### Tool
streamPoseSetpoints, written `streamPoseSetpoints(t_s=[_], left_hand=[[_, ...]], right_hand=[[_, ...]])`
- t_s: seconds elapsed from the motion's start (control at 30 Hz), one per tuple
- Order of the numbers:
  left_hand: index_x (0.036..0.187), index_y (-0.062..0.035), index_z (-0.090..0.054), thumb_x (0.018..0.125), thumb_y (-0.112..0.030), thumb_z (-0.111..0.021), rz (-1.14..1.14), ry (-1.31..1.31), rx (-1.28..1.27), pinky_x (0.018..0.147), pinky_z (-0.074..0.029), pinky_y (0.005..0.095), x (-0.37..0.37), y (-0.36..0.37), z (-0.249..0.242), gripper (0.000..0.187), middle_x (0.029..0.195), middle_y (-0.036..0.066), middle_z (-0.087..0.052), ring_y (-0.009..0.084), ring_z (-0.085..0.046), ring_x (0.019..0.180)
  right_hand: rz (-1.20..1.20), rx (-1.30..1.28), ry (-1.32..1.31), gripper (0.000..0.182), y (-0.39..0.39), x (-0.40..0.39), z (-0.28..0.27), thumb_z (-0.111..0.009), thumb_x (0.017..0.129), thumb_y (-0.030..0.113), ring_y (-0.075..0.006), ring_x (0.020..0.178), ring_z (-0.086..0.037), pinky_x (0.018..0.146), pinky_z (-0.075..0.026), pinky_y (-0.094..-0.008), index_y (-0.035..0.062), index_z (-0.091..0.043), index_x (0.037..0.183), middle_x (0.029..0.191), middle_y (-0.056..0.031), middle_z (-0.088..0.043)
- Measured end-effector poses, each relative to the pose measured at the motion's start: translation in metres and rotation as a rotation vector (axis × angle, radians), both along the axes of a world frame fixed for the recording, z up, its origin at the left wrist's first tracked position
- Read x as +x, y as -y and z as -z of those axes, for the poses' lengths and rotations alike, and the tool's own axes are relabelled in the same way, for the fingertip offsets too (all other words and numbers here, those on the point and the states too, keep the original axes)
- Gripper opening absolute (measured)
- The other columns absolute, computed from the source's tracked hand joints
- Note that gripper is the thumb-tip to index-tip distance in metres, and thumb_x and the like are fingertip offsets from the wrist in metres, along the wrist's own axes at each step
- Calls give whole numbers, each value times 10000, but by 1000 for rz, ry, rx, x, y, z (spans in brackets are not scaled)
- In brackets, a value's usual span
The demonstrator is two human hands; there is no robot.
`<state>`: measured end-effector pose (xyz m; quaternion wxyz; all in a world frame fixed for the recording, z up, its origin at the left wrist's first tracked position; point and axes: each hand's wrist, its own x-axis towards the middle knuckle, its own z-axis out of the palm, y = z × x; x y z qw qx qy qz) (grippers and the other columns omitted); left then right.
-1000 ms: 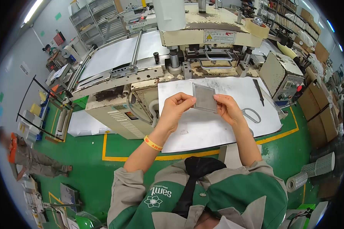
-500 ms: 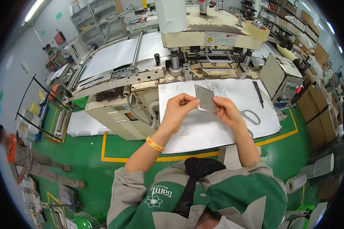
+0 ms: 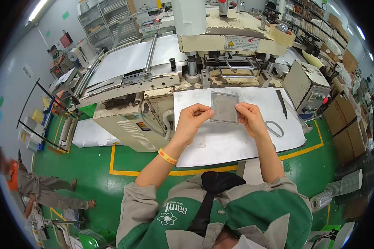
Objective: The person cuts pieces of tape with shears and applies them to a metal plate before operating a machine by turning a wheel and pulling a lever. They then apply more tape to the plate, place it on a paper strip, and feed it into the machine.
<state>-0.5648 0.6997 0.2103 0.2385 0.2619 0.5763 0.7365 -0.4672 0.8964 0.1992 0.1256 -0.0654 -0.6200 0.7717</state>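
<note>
Between my two hands I hold a thin grey rectangular plate point(image 3: 225, 108) with a raised frame-like border, its broad face turned toward me. My left hand point(image 3: 193, 120) pinches its left edge between thumb and fingers. On the opposite edge, my right hand point(image 3: 251, 118) grips it the same way. Below the plate lies a white sheet point(image 3: 207, 145) with dark smudges. Scissors point(image 3: 275, 128) rest on that sheet near my right hand, their grey handle partly hidden by my forearm. Farther right is a slim black tool point(image 3: 281, 103), whose kind I cannot make out.
A worn cream press point(image 3: 232, 29) stands ahead, with metal handles point(image 3: 237, 75) under its head. Its control box point(image 3: 306, 85) is at right, a roller feed table point(image 3: 124, 62) at left. Cardboard boxes point(image 3: 343, 114) line the right side. A person point(image 3: 41, 182) stands at far left.
The plate has turned from a slanted angle to face me more squarely, with both hands still on its edges. The person at far left has shifted slightly.
</note>
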Motion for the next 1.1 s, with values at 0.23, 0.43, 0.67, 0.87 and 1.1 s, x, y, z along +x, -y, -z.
streamPoseSetpoints(t_s=[0.23,0.43,0.67,0.87,1.1], left_hand=[[902,20,-637,799,-108,-669,7,18,-8,666,-418,187,-4,2,8,167,788,30,-621,60,-543,725],[922,26,-644,808,-116,-660,2,31,-11,678,-422,187,-4,3,11,183,792,36,-630,63,-548,731],[930,27,-652,807,-134,-671,-3,45,-14,685,-423,188,-2,4,15,204,794,34,-629,63,-545,732],[928,31,-656,810,-142,-671,24,58,-19,707,-432,196,-3,5,16,210,810,45,-639,74,-559,751],[945,33,-652,812,-134,-668,43,72,-24,728,-437,209,-2,5,18,214,830,54,-642,87,-567,772]], right_hand=[[124,212,-2,298,15,9,-19,-563,886,224,-107,643,-579,571,-482,-227,-66,-631,880,736,-57,-620],[178,371,-13,257,22,14,-27,-570,880,184,-81,594,-534,542,-473,-214,-51,-628,794,646,-28,-566],[198,392,-20,260,28,17,-30,-574,880,179,-82,588,-542,543,-483,-212,-67,-630,821,661,-37,-588],[212,398,-25,251,27,17,-27,-572,880,175,-63,572,-519,525,-459,-203,-53,-620,787,634,-14,-560],[205,401,-28,246,25,19,-24,-569,876,164,-74,576,-529,533,-463,-209,-66,-632,819,634,-28,-573]])
